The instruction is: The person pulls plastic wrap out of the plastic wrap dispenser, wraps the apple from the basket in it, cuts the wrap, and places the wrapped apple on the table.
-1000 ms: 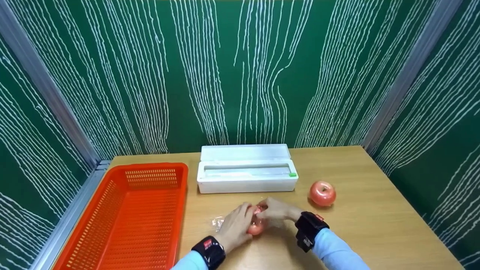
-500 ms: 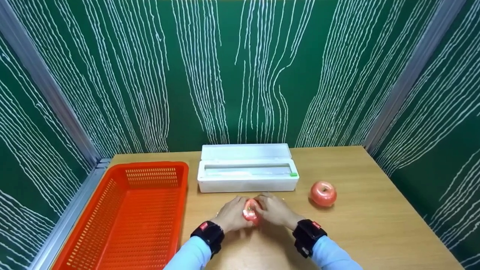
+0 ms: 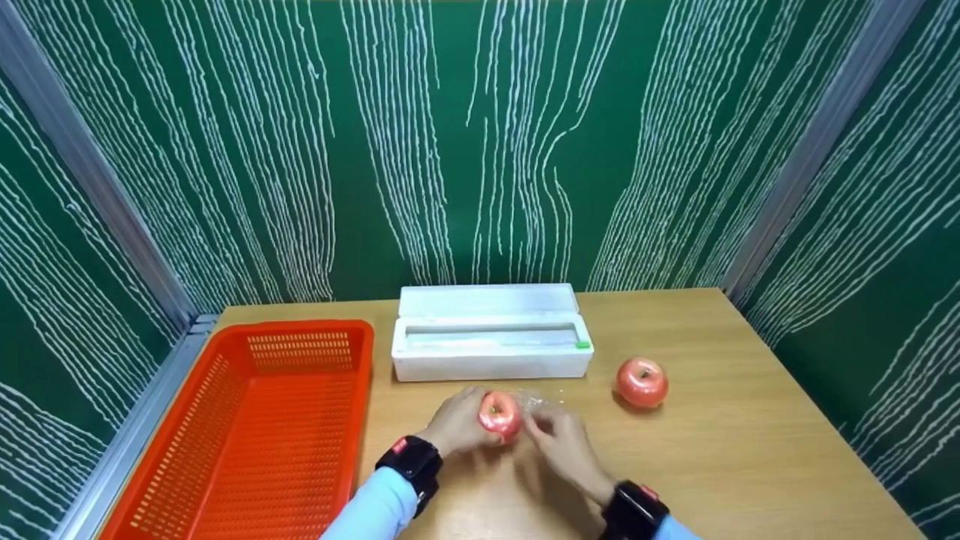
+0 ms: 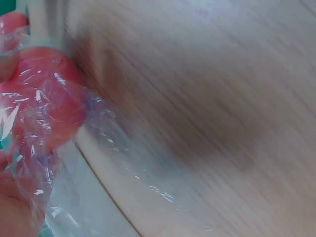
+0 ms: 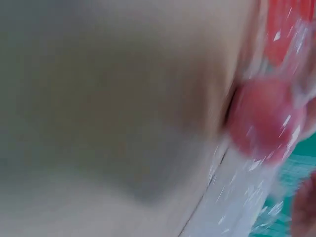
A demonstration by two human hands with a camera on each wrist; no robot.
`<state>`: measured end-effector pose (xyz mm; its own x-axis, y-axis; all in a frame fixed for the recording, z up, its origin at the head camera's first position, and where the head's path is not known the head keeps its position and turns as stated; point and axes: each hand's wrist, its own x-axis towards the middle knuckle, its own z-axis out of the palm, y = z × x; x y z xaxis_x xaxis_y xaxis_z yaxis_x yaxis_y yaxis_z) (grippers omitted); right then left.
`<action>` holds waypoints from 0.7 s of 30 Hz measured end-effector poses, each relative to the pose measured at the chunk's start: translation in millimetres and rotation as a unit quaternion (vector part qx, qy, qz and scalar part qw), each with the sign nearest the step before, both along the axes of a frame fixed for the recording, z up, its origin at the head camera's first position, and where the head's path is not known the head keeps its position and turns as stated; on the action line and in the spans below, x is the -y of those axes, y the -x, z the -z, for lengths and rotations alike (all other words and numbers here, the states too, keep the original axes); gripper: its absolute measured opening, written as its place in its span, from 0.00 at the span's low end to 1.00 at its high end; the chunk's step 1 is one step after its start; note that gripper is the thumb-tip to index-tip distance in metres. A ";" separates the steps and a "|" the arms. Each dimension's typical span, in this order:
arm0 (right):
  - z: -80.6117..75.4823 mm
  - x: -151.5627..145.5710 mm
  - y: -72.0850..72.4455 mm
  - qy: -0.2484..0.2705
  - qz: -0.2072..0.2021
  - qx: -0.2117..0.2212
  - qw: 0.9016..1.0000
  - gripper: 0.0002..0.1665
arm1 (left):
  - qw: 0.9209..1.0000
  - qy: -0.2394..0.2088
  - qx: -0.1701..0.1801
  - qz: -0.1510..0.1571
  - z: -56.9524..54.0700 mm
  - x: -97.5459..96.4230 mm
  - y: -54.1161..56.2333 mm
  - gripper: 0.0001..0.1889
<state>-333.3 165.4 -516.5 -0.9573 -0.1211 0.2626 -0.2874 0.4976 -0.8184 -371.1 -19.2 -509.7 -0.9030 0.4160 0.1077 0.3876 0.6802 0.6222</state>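
Note:
A red apple (image 3: 498, 413) is near the middle of the table in the head view. My left hand (image 3: 456, 424) grips it from its left side. Clear cling film (image 3: 534, 402) trails off the apple's right side; in the left wrist view wrinkled cling film (image 4: 37, 113) covers much of the apple (image 4: 59, 94). Just right of the apple, my right hand (image 3: 566, 451) pinches the film between thumb and fingers. Film also stretches down from the apple (image 5: 266, 118) in the right wrist view, where only blurred parts of the hands show.
A white cling film box (image 3: 491, 366) with its lid raised and a green slider (image 3: 583, 345) stands behind the hands. To the left lies a red plastic basket (image 3: 364, 390). Another red apple (image 3: 642, 382) sits on the right of the table (image 3: 735, 427). Green walls surround the table.
Both hands were around the apple; my right hand has drawn away to the right and nearer, with film between it and the apple. The left hand keeps its grip on the apple.

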 end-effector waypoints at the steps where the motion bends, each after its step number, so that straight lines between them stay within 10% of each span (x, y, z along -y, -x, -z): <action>1: 0.5 -1.3 -6.6 0.045 -0.014 0.071 0.996 0.19 | 1.000 -0.007 0.000 -0.001 -2.7 -0.3 -1.9 0.37; 3: 2.9 -4.3 -13.9 0.146 -0.048 0.209 0.966 0.30 | 1.000 -0.010 -0.007 -0.001 -10.1 -1.6 -6.5 0.37; 5: 5.0 -6.9 -15.9 0.262 -0.076 0.307 0.912 0.40 | 1.000 -0.012 -0.015 0.007 -18.1 -3.5 -11.6 0.37; 8: 4.7 -8.6 -13.5 0.390 -0.114 0.367 0.837 0.46 | 0.999 -0.017 -0.026 0.024 -29.8 -6.2 -20.1 0.39; 10: 1.9 -9.2 -12.0 0.434 -0.123 0.375 0.810 0.46 | 0.999 -0.016 -0.031 0.037 -36.4 -7.2 -24.9 0.39; 21: -13.8 -6.5 -15.9 0.461 -0.063 0.348 0.814 0.41 | 0.997 0.012 -0.011 0.070 -56.7 -2.6 -35.1 0.42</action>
<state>-317.4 171.9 -502.7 -0.9086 -0.2875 -0.3029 0.4037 -0.4185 -0.8136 -336.0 -16.5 -453.0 -0.8331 0.5408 0.1159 0.4939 0.6332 0.5959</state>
